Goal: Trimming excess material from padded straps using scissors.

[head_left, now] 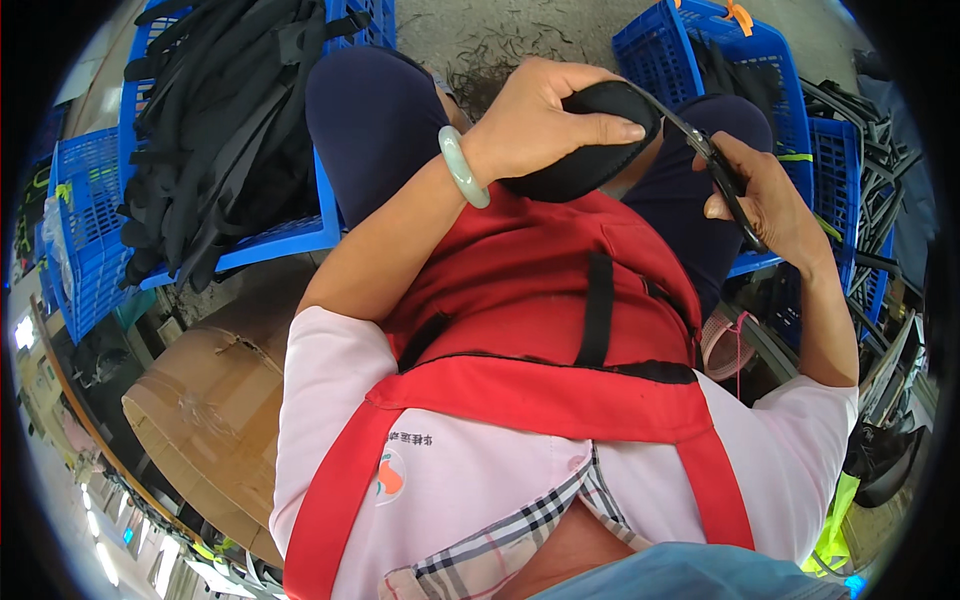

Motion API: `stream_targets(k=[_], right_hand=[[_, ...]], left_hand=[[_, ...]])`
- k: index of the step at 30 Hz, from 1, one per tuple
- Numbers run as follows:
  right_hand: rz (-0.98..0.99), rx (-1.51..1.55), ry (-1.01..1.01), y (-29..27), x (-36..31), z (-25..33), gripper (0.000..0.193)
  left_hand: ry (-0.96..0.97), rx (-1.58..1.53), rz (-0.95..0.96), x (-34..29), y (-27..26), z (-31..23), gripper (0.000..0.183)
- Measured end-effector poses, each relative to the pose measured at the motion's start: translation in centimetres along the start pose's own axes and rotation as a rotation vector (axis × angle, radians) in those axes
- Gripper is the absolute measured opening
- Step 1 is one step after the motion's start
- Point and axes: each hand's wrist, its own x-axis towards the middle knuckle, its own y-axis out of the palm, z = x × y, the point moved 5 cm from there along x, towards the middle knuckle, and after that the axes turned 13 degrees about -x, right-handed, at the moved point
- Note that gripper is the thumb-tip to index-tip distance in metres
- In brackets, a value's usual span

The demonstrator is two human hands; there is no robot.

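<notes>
A black padded fabric piece (585,170) with a curved edge is pinched in my left hand (535,125), thumb lying on top and fingers behind it. My right hand (775,200) is closed around the dark handles of a pair of scissors (737,190). Their metal blades reach up and left and lie along the piece's right edge, beside my left fingertips. Whether the blades are apart or together I cannot tell. Both hands are over my lap, just beyond the red apron (530,280).
At left a blue plastic crate (285,245) is heaped with black fabric strips (215,130). Another blue crate (655,50) holding dark pieces stands at right, near a pile of thin dark strips (870,150). A cardboard box (210,400) sits by my left elbow. Dark scraps (500,50) litter the floor ahead.
</notes>
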Motion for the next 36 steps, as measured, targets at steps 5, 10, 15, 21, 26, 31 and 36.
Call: stream_targets(k=[5, 10, 15, 21, 26, 31, 36], right_hand=[[0.074, -0.102, 0.020, -1.0, -0.3, -0.4, 0.048], [0.151, -0.129, 0.066, -2.0, -0.5, 1.1, 0.046], [0.165, -0.360, 0.066, -2.8, -0.2, 0.7, 0.051], [0.199, -0.502, 0.096, -4.2, 0.4, 2.5, 0.055], [0.233, -0.673, 0.098, -5.4, 0.9, 3.0, 0.064], [0.019, -0.698, -0.053, -5.8, 0.8, 3.5, 0.069], [0.054, -0.832, -0.034, -7.1, 1.4, 1.9, 0.070]], left_hand=[[-0.022, 0.121, 0.090, -0.1, 0.8, 1.2, 0.020], [0.020, 0.064, 0.104, -0.3, 1.9, 1.3, 0.020], [0.012, 0.042, 0.130, -0.4, 2.2, 1.4, 0.019], [-0.025, 0.112, 0.118, -0.6, 2.1, 1.2, 0.027], [-0.021, 0.155, 0.122, -0.4, 2.2, 1.3, 0.034], [-0.022, 0.161, 0.116, -0.4, 2.0, 1.7, 0.034], [-0.056, 0.194, 0.137, -0.5, 2.3, 2.0, 0.033]])
